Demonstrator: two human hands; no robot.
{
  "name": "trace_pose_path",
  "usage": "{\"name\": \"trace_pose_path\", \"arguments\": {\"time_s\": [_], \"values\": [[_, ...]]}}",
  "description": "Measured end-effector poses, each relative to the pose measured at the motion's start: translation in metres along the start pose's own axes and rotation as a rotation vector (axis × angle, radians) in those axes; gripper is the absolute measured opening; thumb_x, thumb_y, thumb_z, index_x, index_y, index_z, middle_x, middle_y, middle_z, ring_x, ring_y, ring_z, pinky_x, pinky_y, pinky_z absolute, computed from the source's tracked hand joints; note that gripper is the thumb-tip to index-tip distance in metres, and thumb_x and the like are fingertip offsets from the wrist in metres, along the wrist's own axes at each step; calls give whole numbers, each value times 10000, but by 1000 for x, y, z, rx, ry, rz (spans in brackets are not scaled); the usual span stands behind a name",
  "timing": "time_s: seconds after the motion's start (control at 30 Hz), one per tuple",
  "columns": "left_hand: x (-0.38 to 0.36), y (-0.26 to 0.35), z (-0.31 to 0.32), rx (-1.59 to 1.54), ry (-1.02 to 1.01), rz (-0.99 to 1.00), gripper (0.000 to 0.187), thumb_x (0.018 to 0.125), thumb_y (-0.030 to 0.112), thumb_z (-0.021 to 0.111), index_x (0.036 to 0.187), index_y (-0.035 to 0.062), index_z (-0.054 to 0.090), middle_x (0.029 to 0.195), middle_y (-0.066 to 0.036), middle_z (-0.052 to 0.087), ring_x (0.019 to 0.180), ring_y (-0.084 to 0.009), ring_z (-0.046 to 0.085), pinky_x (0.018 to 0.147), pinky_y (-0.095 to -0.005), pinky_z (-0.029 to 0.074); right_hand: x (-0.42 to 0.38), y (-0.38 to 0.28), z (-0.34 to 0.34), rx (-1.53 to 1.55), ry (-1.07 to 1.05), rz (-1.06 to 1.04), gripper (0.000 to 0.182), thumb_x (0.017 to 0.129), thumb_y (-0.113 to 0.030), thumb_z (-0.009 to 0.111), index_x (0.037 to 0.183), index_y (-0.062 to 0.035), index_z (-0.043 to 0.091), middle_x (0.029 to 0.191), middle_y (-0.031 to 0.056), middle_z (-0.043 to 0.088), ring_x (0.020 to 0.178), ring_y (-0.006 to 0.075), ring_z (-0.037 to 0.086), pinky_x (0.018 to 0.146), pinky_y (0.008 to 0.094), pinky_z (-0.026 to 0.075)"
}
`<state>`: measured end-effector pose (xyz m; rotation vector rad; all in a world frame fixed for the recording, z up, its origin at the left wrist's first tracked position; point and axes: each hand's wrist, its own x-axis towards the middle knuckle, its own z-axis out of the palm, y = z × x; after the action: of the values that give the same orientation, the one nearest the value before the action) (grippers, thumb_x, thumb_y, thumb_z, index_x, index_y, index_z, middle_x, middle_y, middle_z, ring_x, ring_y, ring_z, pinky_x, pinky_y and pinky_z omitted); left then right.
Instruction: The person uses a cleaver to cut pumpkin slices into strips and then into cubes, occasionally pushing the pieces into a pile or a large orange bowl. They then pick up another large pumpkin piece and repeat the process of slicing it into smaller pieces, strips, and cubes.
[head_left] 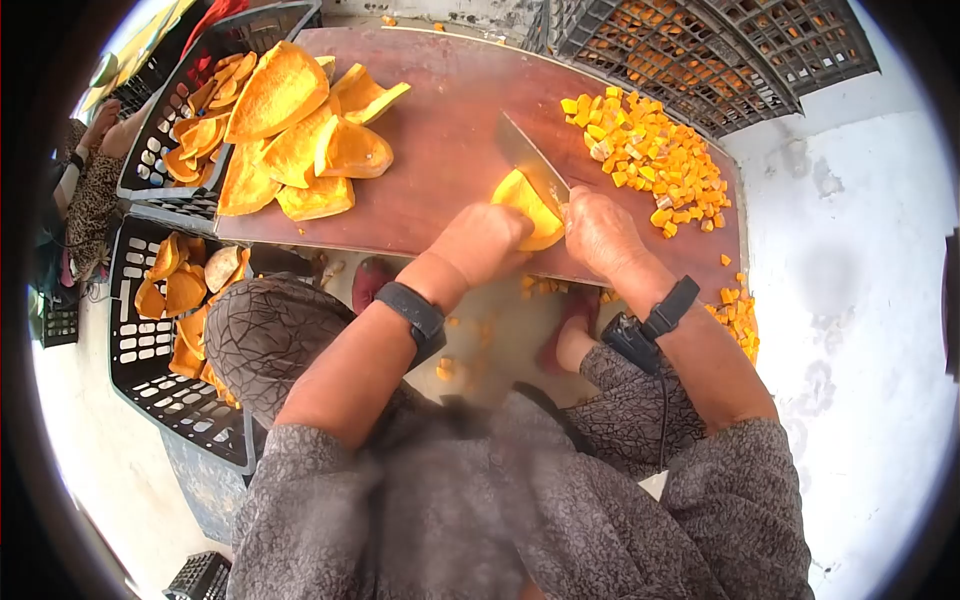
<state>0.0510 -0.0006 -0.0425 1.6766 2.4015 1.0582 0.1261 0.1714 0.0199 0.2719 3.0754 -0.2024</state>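
Here, the curled left hand [484,242] grips the pumpkin [529,207] just left of the knife [534,160], which slants far and left from the right hand [604,232] clenched on it.

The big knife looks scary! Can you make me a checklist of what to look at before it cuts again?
1. Knife held: ok, the right hand has its grip on it.
2. Orange piece steadied: ok, the left hand is curled against its side, across from the knife.
3. Left fingertips safely tucked: cannot tell, they are out of sight.
4. Small cubes away from the knife: ok, they lie apart from it, to its right.
5. Knife sharp enough: cannot tell from this view.
6. Floor free of scraps: not ok, orange bits lie between the feet.
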Motion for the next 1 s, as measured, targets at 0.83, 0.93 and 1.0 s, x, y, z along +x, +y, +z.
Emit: {"name": "trace_pose_path", "arguments": {"time_s": [0.83,0.93,1.0], "values": [[-1,-7,3,-13,-96,4,222,736,162,687,917,47,631,923,-141,650,881,-356,623,802,-450,499,-17,18,-21,142,136,46,201,905,-155,575,899,45,559,826,301,622,847,484,603,730,514,475],[2,-4,1,3,25,60,136,732,145,685,793,26,664,823,-161,671,793,-358,648,737,-444,522,-27,9,-40,83,90,46,260,916,-227,527,878,23,583,812,281,645,820,443,639,738,528,495],[2,-4,-1,11,19,70,139,722,138,694,806,30,671,815,-158,674,795,-357,648,741,-441,520,-31,1,-49,70,27,17,249,909,-207,543,866,35,578,771,283,638,791,453,637,714,528,498]]}}
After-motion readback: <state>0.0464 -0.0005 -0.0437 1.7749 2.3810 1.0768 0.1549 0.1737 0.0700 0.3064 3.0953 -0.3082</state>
